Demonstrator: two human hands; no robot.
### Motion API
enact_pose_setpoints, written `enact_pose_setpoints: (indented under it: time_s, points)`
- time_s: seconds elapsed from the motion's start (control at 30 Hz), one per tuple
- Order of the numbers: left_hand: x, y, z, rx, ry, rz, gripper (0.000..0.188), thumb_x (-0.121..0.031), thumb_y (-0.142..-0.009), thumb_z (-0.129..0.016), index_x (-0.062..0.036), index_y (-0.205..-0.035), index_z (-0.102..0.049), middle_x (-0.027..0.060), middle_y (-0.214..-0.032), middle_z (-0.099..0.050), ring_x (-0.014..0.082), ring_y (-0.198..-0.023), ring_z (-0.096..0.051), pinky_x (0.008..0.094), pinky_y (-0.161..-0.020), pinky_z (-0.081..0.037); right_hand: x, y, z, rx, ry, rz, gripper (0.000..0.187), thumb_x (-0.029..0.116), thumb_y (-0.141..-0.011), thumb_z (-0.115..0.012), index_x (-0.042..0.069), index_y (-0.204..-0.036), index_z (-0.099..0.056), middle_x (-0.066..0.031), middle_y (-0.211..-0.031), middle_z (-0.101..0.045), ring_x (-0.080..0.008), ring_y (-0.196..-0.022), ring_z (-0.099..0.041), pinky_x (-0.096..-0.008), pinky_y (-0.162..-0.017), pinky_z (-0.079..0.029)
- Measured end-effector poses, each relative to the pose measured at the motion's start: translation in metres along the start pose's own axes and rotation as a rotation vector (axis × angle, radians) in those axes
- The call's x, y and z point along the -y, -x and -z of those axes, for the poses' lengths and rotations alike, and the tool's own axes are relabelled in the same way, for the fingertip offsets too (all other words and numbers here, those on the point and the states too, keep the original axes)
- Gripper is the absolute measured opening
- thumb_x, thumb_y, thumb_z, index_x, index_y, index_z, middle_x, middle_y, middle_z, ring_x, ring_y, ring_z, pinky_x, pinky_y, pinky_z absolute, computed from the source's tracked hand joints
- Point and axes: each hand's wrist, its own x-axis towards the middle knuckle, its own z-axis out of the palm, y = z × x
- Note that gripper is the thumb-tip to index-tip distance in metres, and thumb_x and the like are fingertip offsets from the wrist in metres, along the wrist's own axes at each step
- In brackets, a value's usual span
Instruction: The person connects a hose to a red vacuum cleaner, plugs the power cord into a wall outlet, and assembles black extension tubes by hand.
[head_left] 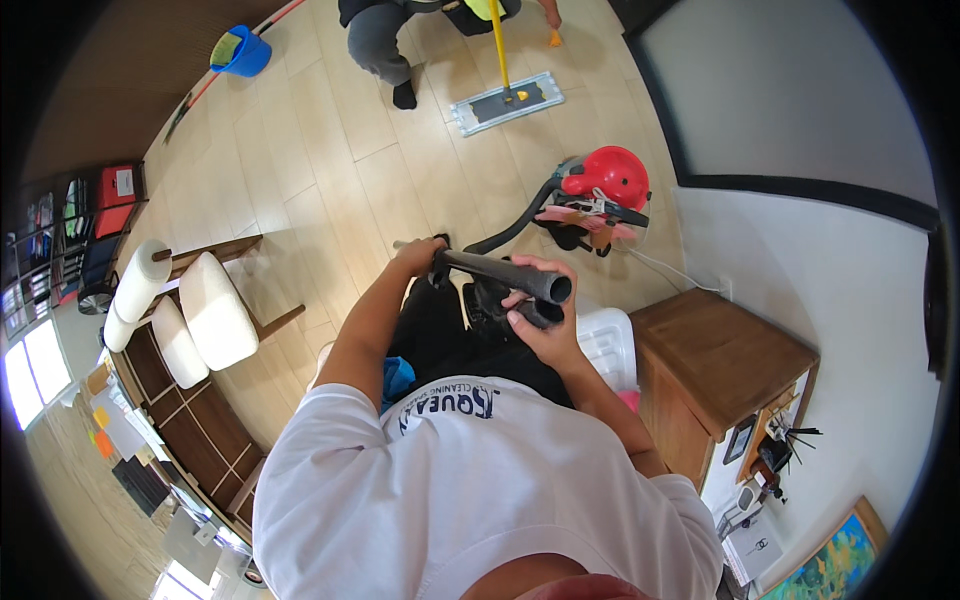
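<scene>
In front of my waist I hold black vacuum cleaner tubes (500, 268). My left hand (420, 257) is closed around the far end, close to where the ribbed black hose (515, 228) comes in. The near end, with a round opening turned toward me, rests in my right hand (545, 325), whose fingers wrap round it and a second dark tube piece (541, 314) just below. Beyond my hands, slightly right, a red vacuum cleaner (612, 182) sits on the floor. How the tube pieces join is partly hidden by my fingers.
Ahead, a co-worker (385, 45) crouches beside a flat mop (507, 103) with a yellow pole. A blue bucket (243, 52) stands far left. Pale chairs (218, 310) are to my left. A wooden cabinet (720, 350) and white plastic container (605, 345) lie right. A white cord (675, 270) reaches the wall.
</scene>
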Motion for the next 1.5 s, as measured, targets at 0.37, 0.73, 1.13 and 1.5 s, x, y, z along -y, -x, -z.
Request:
enact_pose_setpoints:
  time_s: [0.37,0.73,1.13,1.5]
  points:
    - [-0.019,0.059,0.019,0.449,2.044,0.393,0.058,-0.064,-0.078,-0.041,-0.0073,-0.079,-0.052,0.0054,-0.068,-0.053,0.0135,-0.055,-0.049,0.0229,-0.050,-0.042,-0.058,-0.014,-0.070,0.432,0.366,0.100,0.058,-0.003,-0.059,-0.062,0.010,-0.111,-0.040,-0.0150,-0.120,-0.042,-0.0272,-0.105,-0.046,-0.0336,-0.084,-0.040]
    - [0.094,0.163,0.014,0.597,2.638,0.337,0.030,-0.020,-0.083,-0.049,-0.0020,-0.108,-0.048,-0.0002,-0.063,-0.044,0.0090,-0.052,-0.044,0.0209,-0.044,-0.040,-0.089,-0.039,-0.131,0.557,0.678,0.006,0.050,0.007,-0.067,-0.069,0.008,-0.109,-0.041,-0.0100,-0.109,-0.047,-0.0206,-0.099,-0.052,-0.0301,-0.078,-0.043]
    - [0.206,0.246,0.007,0.268,2.427,0.246,0.025,-0.026,-0.086,-0.049,-0.0096,-0.104,-0.047,-0.0017,-0.064,-0.045,0.0086,-0.054,-0.047,0.0188,-0.046,-0.042,-0.143,-0.085,-0.154,0.177,0.208,-0.457,0.019,0.012,-0.077,-0.062,0.006,-0.083,-0.045,-0.0042,-0.066,-0.055,-0.0117,-0.063,-0.055,-0.0236,-0.061,-0.045]
    - [0.155,0.206,0.015,-0.178,2.301,-0.158,0.038,-0.037,-0.076,-0.048,-0.0081,-0.100,-0.054,0.0048,-0.090,-0.056,0.0162,-0.086,-0.052,0.0309,-0.075,-0.043,-0.188,-0.095,-0.290,0.552,0.601,-0.101,0.039,0.032,-0.072,-0.069,0.006,-0.092,-0.048,-0.0117,-0.101,-0.045,-0.0229,-0.092,-0.045,-0.0312,-0.081,-0.037]
